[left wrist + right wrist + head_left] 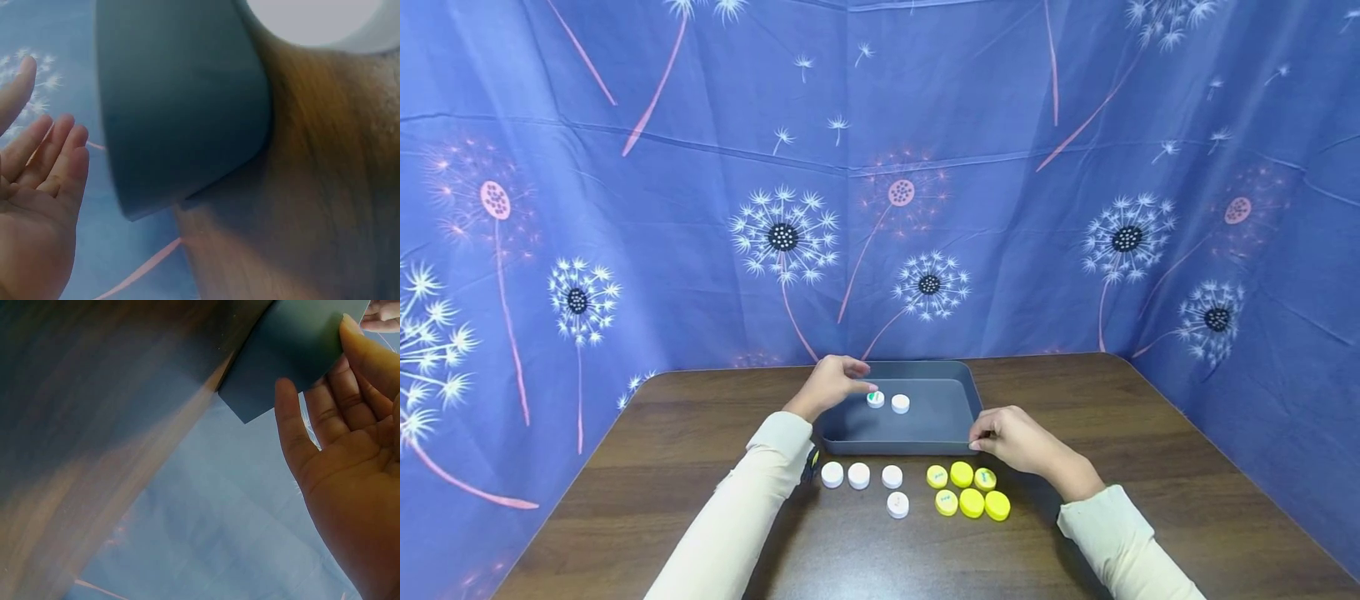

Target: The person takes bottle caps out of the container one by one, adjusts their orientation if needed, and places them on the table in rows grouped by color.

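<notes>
A dark grey tray lies at the back of the table, holding a white bottle cap and another white cap with a green mark. Over the tray's left side is my left hand, its thumb tip right at the marked cap in the head view. The left wrist view shows that hand with fingers loosely extended and nothing in them, beside the tray's outer wall. At the front right corner, my right hand pinches the tray's rim between thumb and fingers.
In front of the tray, several white caps lie on the wooden table. To their right sit several yellow caps in two rows, some with blue marks. A blue dandelion-print cloth hangs behind the table.
</notes>
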Tool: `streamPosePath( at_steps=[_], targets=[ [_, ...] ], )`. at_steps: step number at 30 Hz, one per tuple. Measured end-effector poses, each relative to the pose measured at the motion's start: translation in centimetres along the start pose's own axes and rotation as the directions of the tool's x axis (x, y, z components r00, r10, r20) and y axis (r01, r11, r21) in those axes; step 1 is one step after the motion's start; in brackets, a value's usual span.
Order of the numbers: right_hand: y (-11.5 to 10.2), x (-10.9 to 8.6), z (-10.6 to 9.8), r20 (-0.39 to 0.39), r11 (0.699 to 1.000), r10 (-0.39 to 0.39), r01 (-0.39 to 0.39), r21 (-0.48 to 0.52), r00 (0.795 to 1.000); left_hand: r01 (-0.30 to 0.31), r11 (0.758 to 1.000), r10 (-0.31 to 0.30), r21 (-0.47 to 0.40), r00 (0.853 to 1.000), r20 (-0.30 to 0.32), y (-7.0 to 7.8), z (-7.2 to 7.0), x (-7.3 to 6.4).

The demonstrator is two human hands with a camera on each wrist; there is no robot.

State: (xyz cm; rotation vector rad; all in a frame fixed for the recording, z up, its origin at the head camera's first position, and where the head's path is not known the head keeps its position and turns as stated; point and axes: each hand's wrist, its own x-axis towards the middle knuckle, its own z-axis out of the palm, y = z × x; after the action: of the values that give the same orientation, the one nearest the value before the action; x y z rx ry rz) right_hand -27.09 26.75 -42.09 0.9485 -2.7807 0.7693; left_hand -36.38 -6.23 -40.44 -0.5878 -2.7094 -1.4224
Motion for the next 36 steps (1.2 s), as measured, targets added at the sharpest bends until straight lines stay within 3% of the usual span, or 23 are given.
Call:
streamPosePath(
  at_steps=[11,21,36],
  targets=[
    [-0.1,0.1,0.1,0.004,1.0,0.01,-0.01,-0.001,1.0,0.03,0.992,-0.035,0.122,0.999,0.041,-0.7,1.6,1.7],
    [-0.2,0.0,0.1,-0.005,1.0,0.009,-0.009,-0.004,1.0,0.061,0.962,-0.088,0.265,0.992,0.088,-0.6,2.5,2.2],
    [-0.2,0.0,0.2,-0.004,1.0,0.001,-0.001,0.007,1.0,-0.004,0.912,-0.063,0.409,0.987,0.151,-1.1,3.5,2.8]
  ],
)
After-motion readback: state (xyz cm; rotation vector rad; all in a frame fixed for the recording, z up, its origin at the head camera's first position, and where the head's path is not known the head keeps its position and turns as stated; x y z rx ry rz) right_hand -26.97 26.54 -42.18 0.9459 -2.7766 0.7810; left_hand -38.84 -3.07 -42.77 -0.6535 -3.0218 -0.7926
